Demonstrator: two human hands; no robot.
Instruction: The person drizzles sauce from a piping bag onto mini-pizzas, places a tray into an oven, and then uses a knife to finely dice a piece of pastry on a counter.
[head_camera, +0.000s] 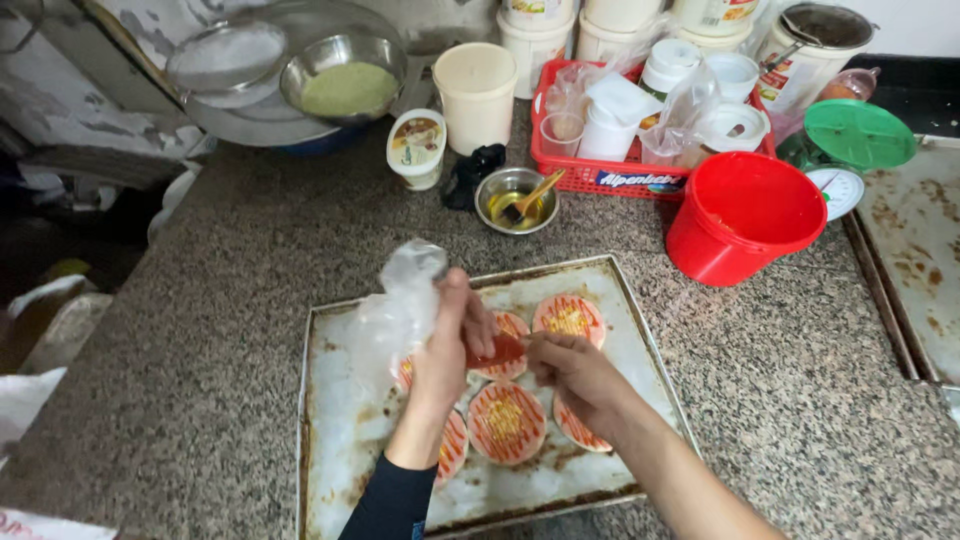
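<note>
A worn metal baking tray (640, 330) lies on the granite counter with several small round flatbreads on it, each striped with red sauce and dotted with yellow topping, such as the flatbread (506, 422) near the front. My left hand (445, 345) grips a clear plastic piping bag (400, 300) with red sauce at its tip. Its upper part is crumpled above the fist. My right hand (575, 372) pinches the red tip (503, 350) of the bag just over the middle flatbreads.
A red bucket (742, 215) stands right of the tray. Behind are a small steel bowl with oil and a brush (517, 199), a red basket of cups and tubs (640, 120), a green scale (850, 150), a bowl of green paste (347, 85) and another tray (915, 250).
</note>
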